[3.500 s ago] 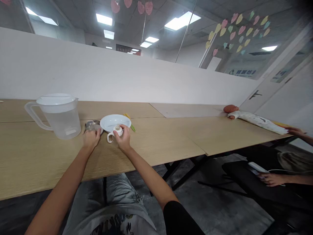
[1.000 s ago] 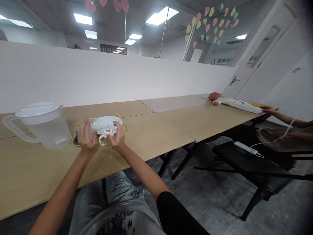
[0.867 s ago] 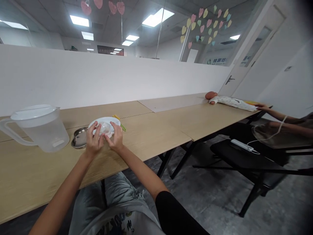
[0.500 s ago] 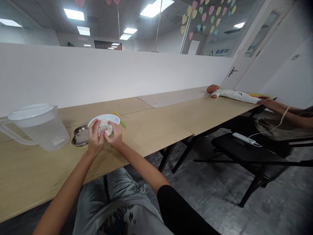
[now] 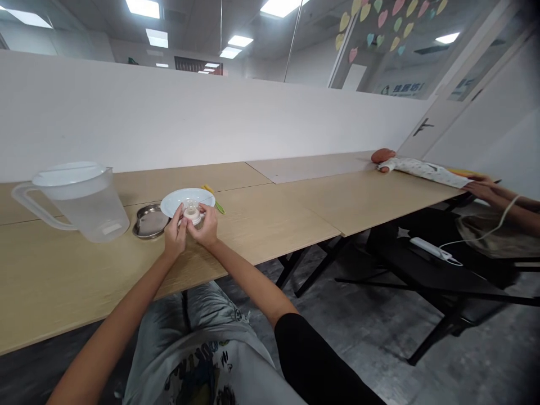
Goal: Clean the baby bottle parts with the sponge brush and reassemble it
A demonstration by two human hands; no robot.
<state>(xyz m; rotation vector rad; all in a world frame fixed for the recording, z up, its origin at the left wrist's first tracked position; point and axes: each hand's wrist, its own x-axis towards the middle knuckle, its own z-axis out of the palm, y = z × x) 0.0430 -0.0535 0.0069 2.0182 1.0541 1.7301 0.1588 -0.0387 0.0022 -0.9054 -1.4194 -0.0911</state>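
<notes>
Between both hands, just in front of a white plate (image 5: 171,203), is a clear, rounded baby bottle nipple (image 5: 192,212) set in a white ring. My left hand (image 5: 175,232) grips its left side with thumb and fingers. On the right side, my right hand (image 5: 206,228) pinches it, with the thumb near the lower rim. My fingers cover part of the ring. The plate's rim shows behind my fingertips. A kidney-shaped steel tray (image 5: 151,221) lies left of my left hand. Past the plate's right edge lie a yellow handle (image 5: 206,188) and a green one (image 5: 220,207), partly hidden.
A lidded, translucent pitcher (image 5: 86,205) stands on the wooden table (image 5: 270,225) at left. A clothed doll (image 5: 426,170) lies at the far right end, touched by another person's hands (image 5: 485,188). A black chair (image 5: 422,264) holds a white power strip (image 5: 430,248).
My view has turned slightly left, so the things sit farther right in the picture. Both hands still hold the nipple, which now leans so that more of its white ring shows.
</notes>
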